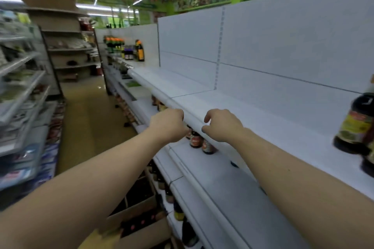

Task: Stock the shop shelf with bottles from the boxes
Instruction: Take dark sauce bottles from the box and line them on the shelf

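Both my arms reach forward over the front edge of a white top shelf (pixel 253 119). My left hand (pixel 169 124) hangs with loosely curled fingers and holds nothing. My right hand (pixel 221 124) hovers at the shelf's rounded lip, fingers bent, also empty. Dark sauce bottles (pixel 354 125) with yellow-red labels stand on the top shelf at the far right. Two small bottles (pixel 201 143) with red labels sit on the shelf below my hands. An open cardboard box (pixel 139 216) with dark bottles lies on the floor at the bottom.
More bottles (pixel 139 50) stand on the far end of the shelving. Lower shelves hold several bottles (pixel 179 211). A second shelving row (pixel 22 91) with packaged goods lines the left. The tan aisle floor (pixel 89 119) runs between them.
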### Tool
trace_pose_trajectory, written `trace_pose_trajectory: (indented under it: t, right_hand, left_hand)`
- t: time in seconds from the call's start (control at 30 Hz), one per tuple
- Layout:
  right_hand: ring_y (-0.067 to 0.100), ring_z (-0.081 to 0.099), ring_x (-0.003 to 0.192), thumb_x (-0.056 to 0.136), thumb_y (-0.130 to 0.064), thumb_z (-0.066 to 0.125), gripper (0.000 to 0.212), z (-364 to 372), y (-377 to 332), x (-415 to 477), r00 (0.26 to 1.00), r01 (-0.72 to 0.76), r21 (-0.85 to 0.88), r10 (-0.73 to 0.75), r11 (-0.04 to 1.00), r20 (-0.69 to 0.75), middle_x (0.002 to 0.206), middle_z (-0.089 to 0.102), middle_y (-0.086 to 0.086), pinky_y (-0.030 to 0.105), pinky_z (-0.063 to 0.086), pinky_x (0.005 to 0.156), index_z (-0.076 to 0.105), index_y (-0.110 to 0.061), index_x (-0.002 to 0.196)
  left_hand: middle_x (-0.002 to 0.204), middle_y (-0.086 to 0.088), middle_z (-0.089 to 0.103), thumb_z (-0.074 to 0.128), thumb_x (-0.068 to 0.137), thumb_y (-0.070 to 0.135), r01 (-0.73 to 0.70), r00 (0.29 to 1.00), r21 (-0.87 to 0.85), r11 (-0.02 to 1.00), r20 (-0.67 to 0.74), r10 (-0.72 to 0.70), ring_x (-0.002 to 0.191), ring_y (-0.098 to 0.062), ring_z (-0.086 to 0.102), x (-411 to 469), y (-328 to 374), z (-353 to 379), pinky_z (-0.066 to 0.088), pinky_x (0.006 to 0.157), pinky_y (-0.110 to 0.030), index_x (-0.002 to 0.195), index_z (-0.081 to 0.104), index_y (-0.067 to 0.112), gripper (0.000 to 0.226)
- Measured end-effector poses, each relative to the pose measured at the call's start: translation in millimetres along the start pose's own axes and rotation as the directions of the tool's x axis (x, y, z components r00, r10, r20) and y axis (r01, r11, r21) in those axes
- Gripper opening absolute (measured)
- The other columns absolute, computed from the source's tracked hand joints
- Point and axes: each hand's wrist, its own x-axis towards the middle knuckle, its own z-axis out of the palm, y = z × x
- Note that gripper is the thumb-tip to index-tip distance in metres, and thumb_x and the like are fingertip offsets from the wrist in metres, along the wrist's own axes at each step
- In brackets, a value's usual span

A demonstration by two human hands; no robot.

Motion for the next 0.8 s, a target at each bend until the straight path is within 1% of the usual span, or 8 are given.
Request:
trace_pose_trajectory:
  t: [0.13, 0.17, 0.27, 0.33, 0.43, 0.53, 0.67, 0.8]
  right_hand:
    - [0.026, 0.065, 0.083, 0.091, -0.031, 0.065, 0.027, 54.5, -50.5, 10.8, 0.998, 0.025, -0.002, -0.025, 1.000, 0.055, 0.102, 0.071, 0.009, 0.034, 0.057, 0.074, 0.070, -0.014, 0.110]
    - [0.026, 0.066, 0.083, 0.091, -0.032, 0.065, 0.030, 70.1, -61.9, 12.3, 0.996, 0.035, 0.004, -0.035, 0.999, 0.080, 0.104, 0.073, 0.011, 0.034, 0.058, 0.075, 0.071, -0.011, 0.112]
    - [0.028, 0.066, 0.100, 0.093, -0.033, 0.066, 0.035, 116.2, -93.7, 15.2, 0.986, 0.051, -0.002, -0.050, 0.999, 0.156, 0.113, 0.070, 0.011, 0.041, 0.059, 0.085, 0.068, -0.010, 0.120]
    - [0.030, 0.066, 0.101, 0.093, -0.032, 0.066, 0.033, 145.5, -111.4, 20.4, 0.980, 0.041, -0.008, -0.039, 0.999, 0.194, 0.113, 0.070, 0.013, 0.044, 0.059, 0.085, 0.067, -0.011, 0.119]
    - [0.028, 0.066, 0.099, 0.093, -0.031, 0.066, 0.034, 185.9, -132.2, 29.2, 0.964, 0.013, -0.013, -0.009, 1.000, 0.267, 0.114, 0.069, 0.010, 0.038, 0.059, 0.083, 0.065, -0.015, 0.123]
    - [0.028, 0.065, 0.102, 0.093, -0.033, 0.066, 0.037, 219.1, -141.8, 34.3, 0.941, 0.003, -0.020, 0.004, 1.000, 0.339, 0.117, 0.068, 0.008, 0.036, 0.057, 0.081, 0.064, -0.017, 0.127]
    - [0.027, 0.066, 0.087, 0.094, -0.029, 0.066, 0.027, 267.9, -146.0, 41.5, 0.904, -0.005, -0.028, 0.017, 1.000, 0.428, 0.095, 0.067, 0.006, 0.034, 0.056, 0.069, 0.066, -0.016, 0.117]
    - [0.030, 0.065, 0.092, 0.092, -0.026, 0.064, 0.020, 335.1, -133.9, 48.2, 0.844, 0.011, -0.030, 0.007, 0.999, 0.537, 0.105, 0.069, 0.010, 0.033, 0.054, 0.071, 0.065, -0.018, 0.111]
  left_hand:
    - [0.099, 0.001, 0.061, 0.059, 0.093, 0.038, 0.038, 0.998, 0.016, 0.999, 0.045, -0.038, 0.085, -0.021, 0.059, -9.2, -67.8, 28.3, 0.050, 0.069, -0.034, 0.114, 0.061, 0.018, 0.029]
    - [0.098, 0.001, 0.060, 0.060, 0.092, 0.037, 0.048, 0.997, 0.015, 0.999, 0.067, -0.049, 0.084, -0.021, 0.057, -11.9, -85.2, 38.0, 0.048, 0.069, -0.034, 0.113, 0.061, 0.018, 0.028]
    - [0.098, 0.001, 0.058, 0.059, 0.092, 0.038, 0.078, 0.985, 0.005, 0.997, 0.151, -0.078, 0.087, -0.024, 0.058, -20.7, -134.3, 69.3, 0.047, 0.071, -0.036, 0.106, 0.056, 0.021, 0.022]
    - [0.094, 0.001, 0.057, 0.059, 0.092, 0.038, 0.086, 0.975, 0.005, 0.996, 0.206, -0.086, 0.086, -0.024, 0.058, -24.1, -163.2, 92.0, 0.050, 0.072, -0.037, 0.101, 0.054, 0.022, 0.019]
    - [0.094, 0.002, 0.057, 0.060, 0.091, 0.037, 0.103, 0.954, -0.004, 0.995, 0.284, -0.098, 0.085, -0.023, 0.058, -28.2, -201.6, 123.5, 0.053, 0.074, -0.039, 0.101, 0.053, 0.022, 0.020]
    - [0.096, 0.002, 0.053, 0.058, 0.091, 0.036, 0.114, 0.939, -0.017, 0.993, 0.329, -0.102, 0.087, -0.024, 0.056, -35.3, -229.3, 151.0, 0.045, 0.066, -0.037, 0.105, 0.053, 0.023, 0.020]
    - [0.094, 0.002, 0.049, 0.058, 0.095, 0.037, 0.163, 0.908, -0.028, 0.986, 0.396, -0.139, 0.084, -0.024, 0.054, -43.6, -259.0, 189.5, 0.041, 0.062, -0.035, 0.106, 0.050, 0.023, 0.019]
    - [0.111, -0.003, 0.058, 0.058, 0.095, 0.036, 0.230, 0.865, -0.043, 0.972, 0.467, -0.184, 0.096, -0.028, 0.059, -48.4, -276.1, 243.3, 0.046, 0.066, -0.037, 0.118, 0.054, 0.022, 0.027]
